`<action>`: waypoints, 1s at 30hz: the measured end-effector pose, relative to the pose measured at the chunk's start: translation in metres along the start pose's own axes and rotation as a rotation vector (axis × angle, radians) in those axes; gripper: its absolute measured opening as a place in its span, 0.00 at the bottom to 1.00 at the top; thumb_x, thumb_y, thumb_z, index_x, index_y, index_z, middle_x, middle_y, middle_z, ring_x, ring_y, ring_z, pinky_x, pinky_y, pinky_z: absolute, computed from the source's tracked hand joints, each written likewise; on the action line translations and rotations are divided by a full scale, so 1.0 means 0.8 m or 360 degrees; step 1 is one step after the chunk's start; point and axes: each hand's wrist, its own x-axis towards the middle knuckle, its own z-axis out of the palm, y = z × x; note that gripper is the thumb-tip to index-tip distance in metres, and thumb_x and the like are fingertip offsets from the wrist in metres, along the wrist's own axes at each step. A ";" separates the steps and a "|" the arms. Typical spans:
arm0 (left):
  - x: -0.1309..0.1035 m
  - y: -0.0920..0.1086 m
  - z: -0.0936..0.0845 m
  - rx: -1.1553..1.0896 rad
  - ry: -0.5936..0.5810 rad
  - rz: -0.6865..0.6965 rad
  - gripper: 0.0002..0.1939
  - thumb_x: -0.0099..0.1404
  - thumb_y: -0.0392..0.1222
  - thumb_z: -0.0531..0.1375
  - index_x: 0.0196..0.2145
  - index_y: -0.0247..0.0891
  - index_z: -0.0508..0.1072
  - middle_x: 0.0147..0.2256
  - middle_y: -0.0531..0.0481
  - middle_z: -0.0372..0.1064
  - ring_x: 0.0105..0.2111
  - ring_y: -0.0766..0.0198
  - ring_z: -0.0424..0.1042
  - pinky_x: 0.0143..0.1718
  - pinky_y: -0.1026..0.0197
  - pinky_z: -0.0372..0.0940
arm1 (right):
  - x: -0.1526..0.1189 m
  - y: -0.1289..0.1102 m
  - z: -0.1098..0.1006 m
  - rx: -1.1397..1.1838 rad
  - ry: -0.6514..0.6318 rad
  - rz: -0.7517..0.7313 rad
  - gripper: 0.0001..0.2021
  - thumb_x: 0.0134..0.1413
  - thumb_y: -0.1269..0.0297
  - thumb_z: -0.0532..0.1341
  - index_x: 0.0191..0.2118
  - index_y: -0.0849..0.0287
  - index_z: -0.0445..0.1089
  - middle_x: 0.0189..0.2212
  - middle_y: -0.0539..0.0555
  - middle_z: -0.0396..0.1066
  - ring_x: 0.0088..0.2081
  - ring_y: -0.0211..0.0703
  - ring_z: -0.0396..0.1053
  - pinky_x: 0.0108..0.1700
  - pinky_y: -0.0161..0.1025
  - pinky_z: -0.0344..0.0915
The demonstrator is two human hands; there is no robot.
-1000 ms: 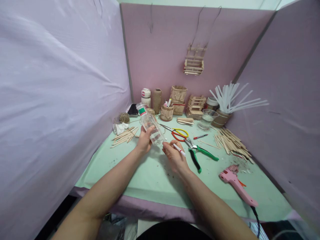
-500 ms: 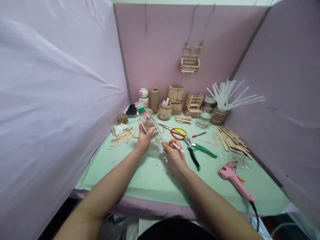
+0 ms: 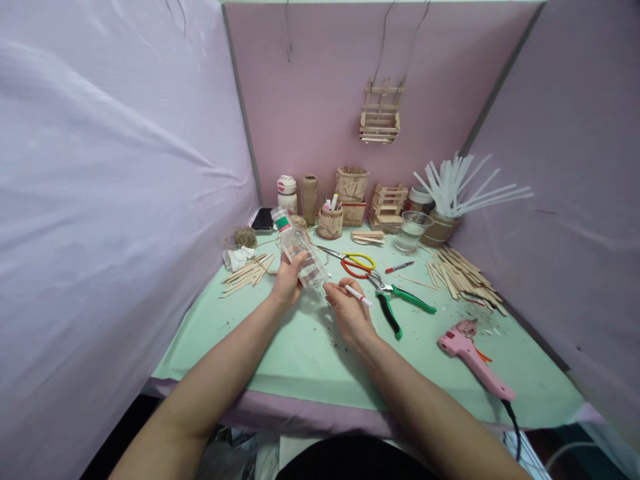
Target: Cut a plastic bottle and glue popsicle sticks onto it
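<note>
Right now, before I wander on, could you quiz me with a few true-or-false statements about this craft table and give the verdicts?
1. The left hand holds a clear bottle. True.
2. The right hand holds nothing. False: it holds a slim white pen-like tool.
3. A pink glue gun lies on the table. True.
4. Both handles of the scissors are blue. False: one is red, the other yellow.
5. A small wooden rack hangs from wires. True.
6. The white strips lie flat. False: they fan upward from a brown pot.
</note>
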 end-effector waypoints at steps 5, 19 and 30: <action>-0.001 0.000 0.002 0.0002 0.0000 -0.0004 0.28 0.48 0.48 0.71 0.44 0.44 0.65 0.36 0.55 0.70 0.34 0.65 0.72 0.38 0.57 0.71 | -0.002 -0.002 0.002 0.0020 -0.0004 0.0028 0.21 0.37 0.64 0.72 0.35 0.51 0.59 0.24 0.40 0.70 0.31 0.36 0.69 0.38 0.35 0.64; 0.004 -0.004 -0.003 -0.0088 0.0000 -0.0183 0.27 0.48 0.47 0.71 0.43 0.40 0.65 0.31 0.55 0.69 0.30 0.64 0.72 0.34 0.57 0.70 | -0.009 -0.010 0.007 0.0101 -0.0009 0.0108 0.21 0.36 0.64 0.71 0.34 0.51 0.59 0.26 0.42 0.73 0.30 0.37 0.69 0.36 0.36 0.64; 0.003 -0.001 -0.004 0.0045 -0.0016 -0.0010 0.29 0.49 0.48 0.70 0.46 0.44 0.64 0.38 0.53 0.69 0.35 0.63 0.73 0.38 0.55 0.71 | -0.013 -0.024 0.001 -0.0370 0.0065 -0.0477 0.13 0.52 0.57 0.65 0.39 0.52 0.61 0.33 0.48 0.75 0.38 0.42 0.71 0.44 0.43 0.65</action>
